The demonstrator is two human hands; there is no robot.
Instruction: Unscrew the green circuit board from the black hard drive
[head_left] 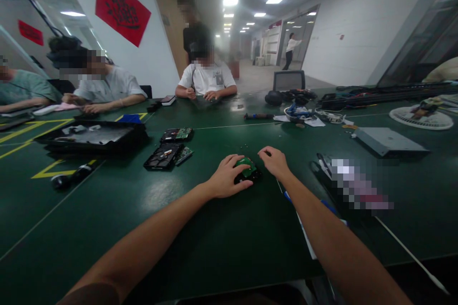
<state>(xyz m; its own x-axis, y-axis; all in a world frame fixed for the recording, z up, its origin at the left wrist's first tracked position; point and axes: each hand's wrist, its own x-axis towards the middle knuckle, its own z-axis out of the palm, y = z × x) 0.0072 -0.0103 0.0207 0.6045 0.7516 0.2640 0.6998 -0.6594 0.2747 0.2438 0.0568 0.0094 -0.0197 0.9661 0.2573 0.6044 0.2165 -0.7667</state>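
Note:
My left hand (229, 178) grips a hard drive (255, 175) on the green tabletop, thumb along its near side and fingers across its top. A green circuit board (245, 164) shows on the drive's upper face, partly covered by those fingers. Just right of the drive, my right hand (274, 161) hovers apart from it with fingertips pinched together. Whatever may be between those fingertips is hidden or too small to make out. Several tiny bits, perhaps screws, lie beyond the drive.
Left of my hands lie a drive with an exposed board (176, 134), a black casing (162, 156) and a large black tray (96, 133). To the right are a grey metal box (390, 141), a white round grille (421, 118) and tangled cables (299, 112). Several people sit or stand beyond.

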